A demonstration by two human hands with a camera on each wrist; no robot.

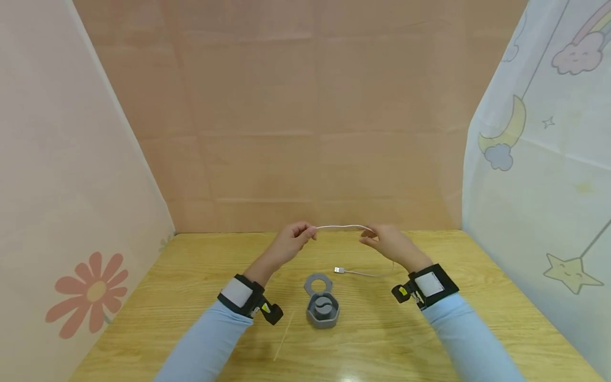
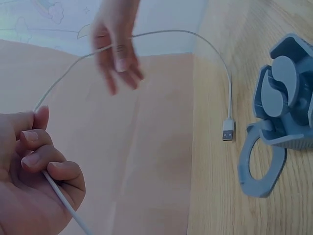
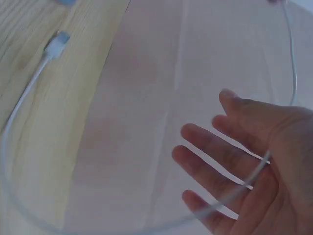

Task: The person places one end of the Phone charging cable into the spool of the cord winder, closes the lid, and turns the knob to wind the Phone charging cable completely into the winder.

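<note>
Now cable (image 1: 342,227) between both hands.

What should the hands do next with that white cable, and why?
Probably the right hand should close its fingers on the white cable. The cable only lies across its open fingers, while the left hand already pinches it. The USB plug still rests on the table near the grey winder, so a firmer hold would likely help feed it there.

Cable's (image 2: 63,198) far end, seemingly off-frame
</note>
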